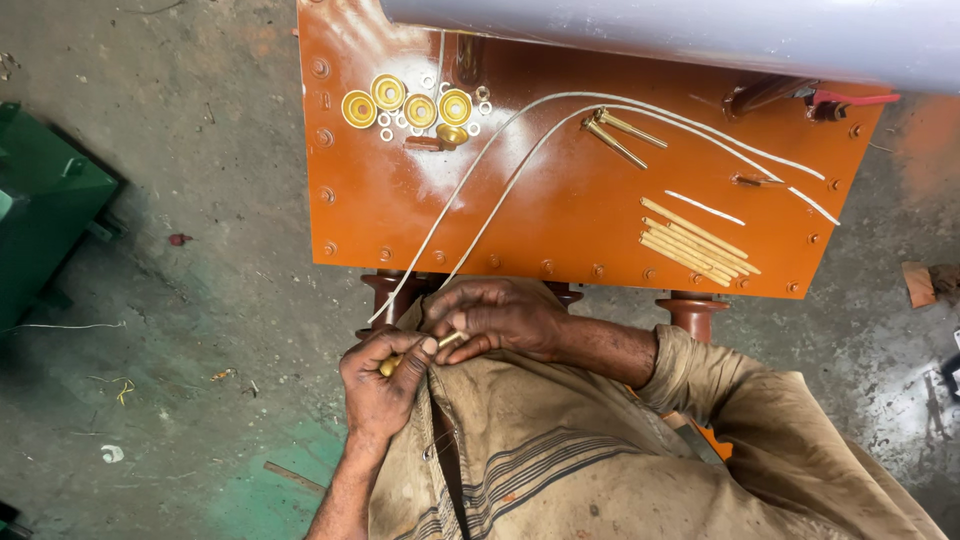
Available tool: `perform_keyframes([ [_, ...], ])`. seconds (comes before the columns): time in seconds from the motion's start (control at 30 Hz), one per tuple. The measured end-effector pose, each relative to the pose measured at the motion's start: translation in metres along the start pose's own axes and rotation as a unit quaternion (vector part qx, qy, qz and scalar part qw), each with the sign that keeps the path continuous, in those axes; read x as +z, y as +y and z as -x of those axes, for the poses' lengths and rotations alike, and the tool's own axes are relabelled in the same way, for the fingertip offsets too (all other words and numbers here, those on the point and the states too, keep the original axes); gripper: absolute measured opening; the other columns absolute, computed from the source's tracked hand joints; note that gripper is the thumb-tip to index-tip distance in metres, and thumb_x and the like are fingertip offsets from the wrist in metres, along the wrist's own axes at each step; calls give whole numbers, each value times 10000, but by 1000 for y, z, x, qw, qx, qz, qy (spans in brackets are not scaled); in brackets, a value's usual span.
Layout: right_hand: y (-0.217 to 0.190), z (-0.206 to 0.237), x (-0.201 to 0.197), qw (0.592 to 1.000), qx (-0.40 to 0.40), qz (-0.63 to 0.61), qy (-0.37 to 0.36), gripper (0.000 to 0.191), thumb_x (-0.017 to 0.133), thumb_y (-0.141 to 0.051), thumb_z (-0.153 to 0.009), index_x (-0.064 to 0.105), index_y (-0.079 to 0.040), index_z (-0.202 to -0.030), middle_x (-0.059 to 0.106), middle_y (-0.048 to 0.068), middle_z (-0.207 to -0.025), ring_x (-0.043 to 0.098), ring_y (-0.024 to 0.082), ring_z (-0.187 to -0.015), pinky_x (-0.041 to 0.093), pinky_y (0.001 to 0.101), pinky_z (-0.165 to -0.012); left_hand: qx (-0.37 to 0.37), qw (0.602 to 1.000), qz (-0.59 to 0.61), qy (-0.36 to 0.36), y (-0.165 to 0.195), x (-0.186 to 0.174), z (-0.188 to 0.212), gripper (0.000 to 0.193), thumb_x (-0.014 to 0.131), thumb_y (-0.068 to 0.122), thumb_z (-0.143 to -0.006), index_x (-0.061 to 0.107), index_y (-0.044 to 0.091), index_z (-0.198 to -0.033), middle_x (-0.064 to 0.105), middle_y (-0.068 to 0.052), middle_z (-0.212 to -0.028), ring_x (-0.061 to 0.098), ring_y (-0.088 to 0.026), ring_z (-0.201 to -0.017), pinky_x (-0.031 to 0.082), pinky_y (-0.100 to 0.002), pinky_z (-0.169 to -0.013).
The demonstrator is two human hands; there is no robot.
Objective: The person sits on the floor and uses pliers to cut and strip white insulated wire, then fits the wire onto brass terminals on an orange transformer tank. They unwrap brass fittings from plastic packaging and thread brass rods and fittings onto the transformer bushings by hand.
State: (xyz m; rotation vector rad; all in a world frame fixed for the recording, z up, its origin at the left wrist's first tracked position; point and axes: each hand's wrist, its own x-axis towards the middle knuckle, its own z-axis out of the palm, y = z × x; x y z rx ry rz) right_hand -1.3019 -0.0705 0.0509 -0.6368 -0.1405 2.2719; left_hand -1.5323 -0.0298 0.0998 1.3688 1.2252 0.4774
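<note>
My left hand (383, 378) grips a short brass stud (392, 364) close to my chest. My right hand (500, 315) pinches the stud's other end (452, 340) between thumb and fingers, touching the left hand. Two white sleeved wires (520, 160) run from my hands up across the orange metal plate (560, 215) toward its right side. On the plate lie several brass washers (420, 108), two brass studs (618, 135) and a bundle of yellow tubes (695, 245).
A grey cylinder (700, 35) overhangs the plate's top edge, with a red-handled fitting (850, 100) at the right. Brown insulators (692, 312) stick out below the plate. A green metal box (45, 205) stands at the left on the dirty concrete floor (200, 330).
</note>
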Motion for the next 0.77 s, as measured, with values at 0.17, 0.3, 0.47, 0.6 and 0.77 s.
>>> perform_keyframes([
  [0.17, -3, 2, 0, 997, -43, -18, -59, 528, 676, -134, -978, 474, -43, -1456, 616, 145, -1332, 637, 258, -1268, 531, 448, -1126, -1, 1000, 8, 12, 1, -2, -1, 88, 808, 98, -883, 752, 31, -882, 731, -20, -776, 647, -83, -726, 528, -249, -669],
  [0.3, -4, -1, 4, 1000, -5, 7, 28, 475, 630, -148, -1020, 475, -12, -1448, 639, 182, -1280, 649, 292, -1229, 561, 466, -1067, -13, 1000, 13, 10, -1, -1, -2, 78, 802, 95, -887, 756, 32, -888, 736, -21, -786, 659, -86, -736, 534, -252, -686],
  [0.47, -8, 4, 7, 997, -61, -5, -53, 516, 620, -89, -1009, 426, -44, -1484, 618, 179, -1344, 622, 308, -1290, 535, 455, -1113, -7, 1000, 11, 25, -2, -4, -3, 89, 809, 100, -874, 757, 30, -892, 747, -29, -819, 673, -93, -765, 543, -255, -705],
  [0.6, -9, 3, 7, 999, -32, -19, -7, 521, 616, -97, -1020, 409, -33, -1493, 620, 219, -1316, 636, 346, -1254, 537, 474, -1095, -13, 1000, -3, 23, -4, -2, -4, 98, 815, 110, -873, 758, 30, -884, 746, -33, -809, 672, -93, -765, 544, -258, -713],
  [0.77, -10, 7, 7, 992, -89, 47, -80, 558, 658, -110, -1014, 396, -35, -1501, 558, 202, -1419, 587, 328, -1356, 516, 488, -1160, -14, 999, 6, 31, -9, -5, -2, 115, 823, 129, -882, 754, 37, -877, 736, -41, -798, 648, -104, -760, 527, -269, -712],
])
